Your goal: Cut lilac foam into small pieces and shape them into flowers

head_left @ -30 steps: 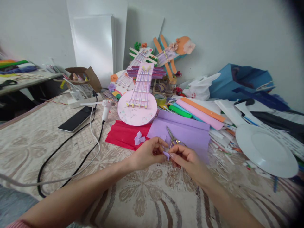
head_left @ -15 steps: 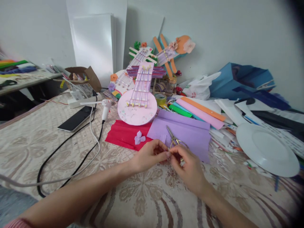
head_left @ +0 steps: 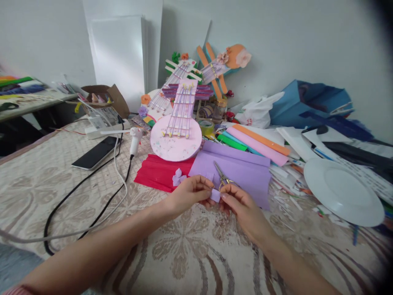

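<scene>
Between my fingertips a small piece of purple crepe paper (head_left: 215,195) is stretched flat. My left hand (head_left: 192,192) pinches its left edge, and my right hand (head_left: 241,203) pinches the right edge. Just beyond my hands, scissors (head_left: 221,172) with gold handles lie on a large purple crepe sheet (head_left: 248,172). A red crepe sheet (head_left: 153,172) is to the left, with a light purple paper flower (head_left: 178,177) on it, near my left hand. Behind the sheets stands a pink, round-bodied paper instrument (head_left: 176,143) strung with purple strings.
A white glue gun (head_left: 135,139) and a black phone (head_left: 96,153) lie on the left, with cables (head_left: 76,190) across the cloth. Rolls of coloured paper (head_left: 258,143), a white plate (head_left: 344,192) and paper scraps (head_left: 288,188) occupy the right. A blue bag (head_left: 285,104) is behind.
My fingertips have drawn slightly apart, and the small purple paper now shows between them. Both thumbs have shifted. The whole view has moved a little.
</scene>
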`<action>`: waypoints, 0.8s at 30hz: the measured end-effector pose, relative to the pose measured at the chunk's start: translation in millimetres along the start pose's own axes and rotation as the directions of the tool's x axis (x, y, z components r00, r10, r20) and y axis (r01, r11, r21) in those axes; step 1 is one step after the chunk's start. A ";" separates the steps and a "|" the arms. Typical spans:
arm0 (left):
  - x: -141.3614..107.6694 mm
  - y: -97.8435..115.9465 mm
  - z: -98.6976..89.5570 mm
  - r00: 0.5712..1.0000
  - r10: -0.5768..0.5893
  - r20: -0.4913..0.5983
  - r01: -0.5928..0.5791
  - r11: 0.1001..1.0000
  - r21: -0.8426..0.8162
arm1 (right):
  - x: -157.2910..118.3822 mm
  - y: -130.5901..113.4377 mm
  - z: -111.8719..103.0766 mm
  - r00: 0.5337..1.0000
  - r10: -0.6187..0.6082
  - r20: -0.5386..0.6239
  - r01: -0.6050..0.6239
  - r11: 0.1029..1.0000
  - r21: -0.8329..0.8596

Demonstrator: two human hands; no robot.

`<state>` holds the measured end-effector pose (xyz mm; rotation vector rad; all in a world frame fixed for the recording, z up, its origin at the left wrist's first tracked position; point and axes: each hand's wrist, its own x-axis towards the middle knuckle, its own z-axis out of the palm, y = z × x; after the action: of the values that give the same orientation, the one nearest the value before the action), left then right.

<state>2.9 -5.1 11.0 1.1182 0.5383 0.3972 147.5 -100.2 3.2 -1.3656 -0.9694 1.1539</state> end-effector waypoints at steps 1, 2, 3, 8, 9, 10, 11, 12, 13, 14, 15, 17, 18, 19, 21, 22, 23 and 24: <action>0.1 0.4 0.4 1.000 0.006 -0.006 -0.006 1.000 0.007 | -0.3 -0.2 -0.2 1.000 -0.007 0.000 0.007 1.000 -0.015; 0.1 1.0 1.0 1.000 0.010 -0.015 -0.010 1.000 0.011 | -0.4 -0.6 -0.3 1.000 -0.013 0.000 0.013 0.999 -0.033; -0.1 1.8 1.5 1.000 0.012 -0.029 -0.012 1.000 0.014 | -0.6 -1.0 -0.4 1.000 -0.020 -0.001 0.020 0.999 -0.050; -1.7 3.0 2.1 0.999 0.034 -0.040 -0.028 0.991 0.128 | -1.0 -4.1 0.6 0.997 -0.074 -0.002 0.073 0.986 -0.151; -1.8 1.9 1.6 0.999 0.034 -0.010 -0.032 0.986 0.162 | -1.2 -4.7 0.9 0.997 -0.080 0.001 0.079 0.983 -0.167; -1.8 0.6 1.1 0.999 0.032 0.018 -0.035 0.981 0.189 | -1.5 -5.1 1.2 0.997 -0.080 0.001 0.079 0.981 -0.175; -1.8 -0.8 0.5 0.999 0.025 0.038 -0.033 0.978 0.208 | -1.7 -5.5 1.5 0.997 -0.076 -0.001 0.075 0.982 -0.173; -1.7 -1.9 0.1 0.999 0.019 0.043 -0.027 0.976 0.218 | -2.0 -5.8 1.6 0.998 -0.070 -0.003 0.069 0.985 -0.160; -1.6 -2.7 -0.2 0.999 0.014 0.034 -0.021 0.975 0.221 | -2.2 -6.1 1.7 0.998 -0.066 -0.004 0.064 0.988 -0.140; -1.6 -2.9 -0.3 1.000 0.015 0.019 -0.018 0.976 0.218 | -2.3 -6.3 1.6 0.998 -0.067 -0.002 0.066 0.990 -0.121; -1.6 -2.7 -0.2 1.000 0.018 0.003 -0.018 0.977 0.211 | -2.4 -6.4 1.6 0.998 -0.068 0.010 0.069 0.991 -0.112; -1.9 -1.2 0.1 1.000 0.029 -0.007 -0.027 0.980 0.196 | -2.2 -6.0 1.4 0.996 -0.066 0.058 0.072 0.990 -0.123; -2.0 -0.4 0.4 0.999 0.033 -0.004 -0.032 0.982 0.187 | -2.0 -5.5 1.3 0.995 -0.057 0.080 0.067 0.989 -0.135; -2.0 0.2 0.6 1.000 0.031 0.001 -0.031 0.984 0.176 | -1.8 -4.6 1.3 0.994 -0.043 0.096 0.057 0.988 -0.145; -1.7 0.7 1.1 1.000 0.010 -0.009 -0.008 0.987 0.158 | -1.1 -2.2 1.4 0.995 -0.019 0.103 0.034 0.989 -0.147; -1.3 0.4 1.3 1.000 -0.005 -0.021 0.008 0.989 0.148 | -0.9 -1.1 1.5 0.995 -0.015 0.096 0.029 0.989 -0.142; -0.9 0.0 1.4 0.999 -0.018 -0.035 0.023 0.990 0.138 | -0.6 -0.1 1.5 0.996 -0.013 0.090 0.025 0.990 -0.138; -0.3 -0.6 1.5 0.998 -0.028 -0.048 0.034 0.991 0.128 | -0.5 0.5 1.5 0.997 -0.013 0.081 0.024 0.991 -0.133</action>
<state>3.5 -6.5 11.0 1.2252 0.6280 0.3660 145.8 -100.4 2.8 -1.4226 -1.1324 1.1543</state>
